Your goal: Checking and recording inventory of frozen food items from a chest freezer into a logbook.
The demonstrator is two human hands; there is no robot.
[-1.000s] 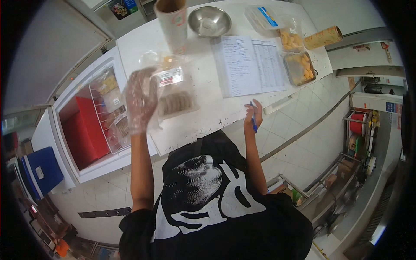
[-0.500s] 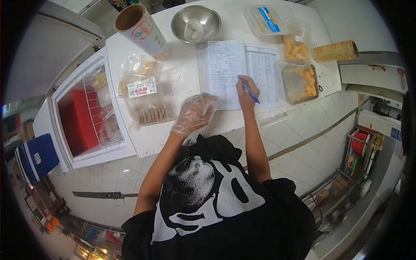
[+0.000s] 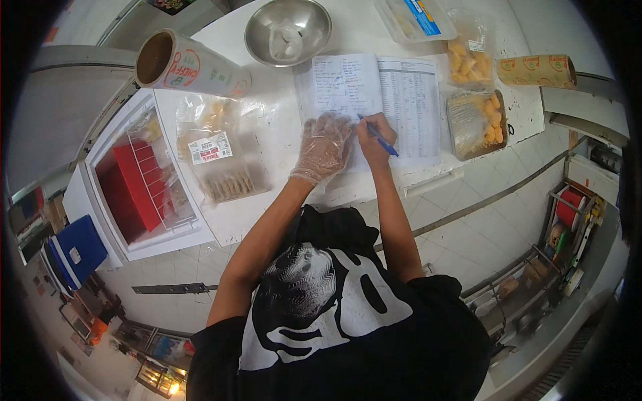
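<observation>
In my right hand is a blue pen, gripped by bent fingers with its tip over the open book near its middle. My left hand wears a clear plastic glove and lies flat on the lower left page, fingers stretched toward the pen. Handwriting covers the left page of the book, while the right page carries a printed table. Left of my gloved hand, a clear package of round brown patties with a white label rests on the white worktop.
A steel bowl with crumpled clear plastic stands at the back. Left is a large white roll beside an open chest freezer. Orange food fills a tray and a bag at right, near a tan roll and plastic tub.
My left hand has moved right and up and flattened onto the page. My right hand and pen have shifted slightly left and down. The white roll appears farther left as the view shifts.
</observation>
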